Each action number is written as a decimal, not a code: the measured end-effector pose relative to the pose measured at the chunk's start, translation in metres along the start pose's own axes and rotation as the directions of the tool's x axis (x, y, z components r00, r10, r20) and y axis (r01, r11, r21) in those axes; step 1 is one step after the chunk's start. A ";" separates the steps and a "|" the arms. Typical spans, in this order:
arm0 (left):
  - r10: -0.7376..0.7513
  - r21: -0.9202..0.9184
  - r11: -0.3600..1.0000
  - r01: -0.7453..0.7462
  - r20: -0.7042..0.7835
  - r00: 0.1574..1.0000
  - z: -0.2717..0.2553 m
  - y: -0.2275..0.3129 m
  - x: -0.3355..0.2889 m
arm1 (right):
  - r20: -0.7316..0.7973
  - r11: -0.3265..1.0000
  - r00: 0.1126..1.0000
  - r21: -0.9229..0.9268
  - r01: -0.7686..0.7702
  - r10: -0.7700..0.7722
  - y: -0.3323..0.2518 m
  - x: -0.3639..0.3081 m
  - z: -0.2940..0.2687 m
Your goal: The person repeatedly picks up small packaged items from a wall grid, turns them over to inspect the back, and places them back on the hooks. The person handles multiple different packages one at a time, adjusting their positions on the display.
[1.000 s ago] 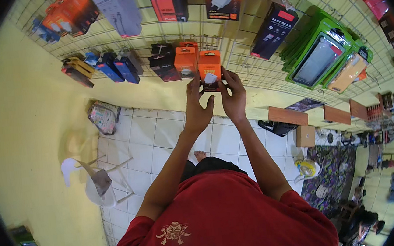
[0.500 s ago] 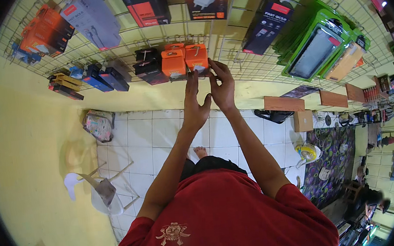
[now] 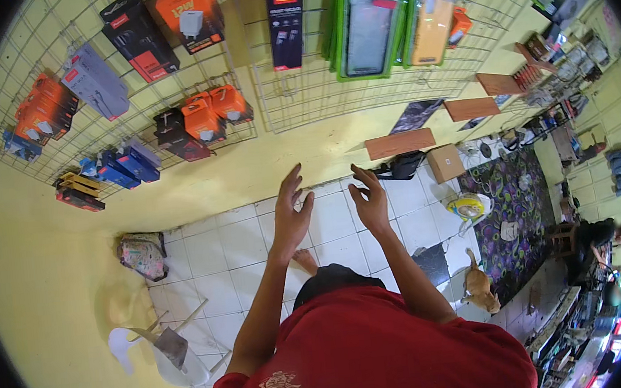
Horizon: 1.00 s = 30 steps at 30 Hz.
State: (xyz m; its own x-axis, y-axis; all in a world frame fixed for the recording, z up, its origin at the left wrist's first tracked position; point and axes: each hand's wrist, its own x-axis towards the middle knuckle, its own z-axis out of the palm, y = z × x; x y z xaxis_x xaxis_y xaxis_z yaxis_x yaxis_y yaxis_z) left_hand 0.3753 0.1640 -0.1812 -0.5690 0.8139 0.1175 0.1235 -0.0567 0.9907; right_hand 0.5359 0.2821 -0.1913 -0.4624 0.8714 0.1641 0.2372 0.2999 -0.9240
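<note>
My left hand (image 3: pixel 292 214) is held out in the air with its fingers apart and nothing in it. A short way to its right, my right hand (image 3: pixel 371 200) also hangs open and holds nothing. Both are below the wall rack and touch none of the goods. Nearest above the left hand, two orange boxes (image 3: pixel 202 121) hang side by side on hooks, with dark boxes (image 3: pixel 178 135) to their left. Over the right hand's side of the rack hang a slim dark box (image 3: pixel 286 30) and green-framed phone case packs (image 3: pixel 372 33).
The wire grid rack (image 3: pixel 332 107) runs along the yellow wall. Brown wall shelves (image 3: pixel 400 143) and a cardboard box (image 3: pixel 446 163) are at the right. A white chair (image 3: pixel 173 357) stands at the left. An orange cat (image 3: pixel 478 283) is on the floor; a person (image 3: pixel 588 243) sits farther right.
Both hands have drawn back from the orange boxes, down and apart from each other. The view has turned right, so the rack goods appear farther left and the cat shows.
</note>
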 end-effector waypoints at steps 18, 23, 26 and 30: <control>0.313 -0.015 0.946 -0.322 0.292 0.904 0.198 0.091 0.018 | -0.205 0.995 0.977 0.089 -0.035 0.052 0.015 0.019 -0.221; 0.379 -0.046 0.924 -0.380 0.246 0.892 0.282 0.117 0.097 | -0.166 0.973 0.981 0.189 0.132 -0.101 0.025 0.115 -0.276; 0.374 -0.021 0.927 -0.375 0.121 0.919 0.323 0.115 0.135 | -0.065 0.961 0.988 0.230 0.152 -0.141 0.015 0.165 -0.292; 0.370 0.033 0.928 -0.371 0.013 0.929 0.361 0.126 0.179 | -0.022 0.933 0.959 0.228 0.279 -0.281 0.016 0.228 -0.301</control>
State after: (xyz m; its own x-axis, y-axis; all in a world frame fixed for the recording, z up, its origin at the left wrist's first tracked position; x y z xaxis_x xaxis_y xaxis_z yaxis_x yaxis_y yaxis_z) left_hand 0.5825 0.5120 -0.0604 -0.4724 0.7423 0.4752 0.3520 -0.3354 0.8738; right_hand 0.6915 0.6025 -0.0646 -0.4914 0.7603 0.4249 -0.1019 0.4342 -0.8950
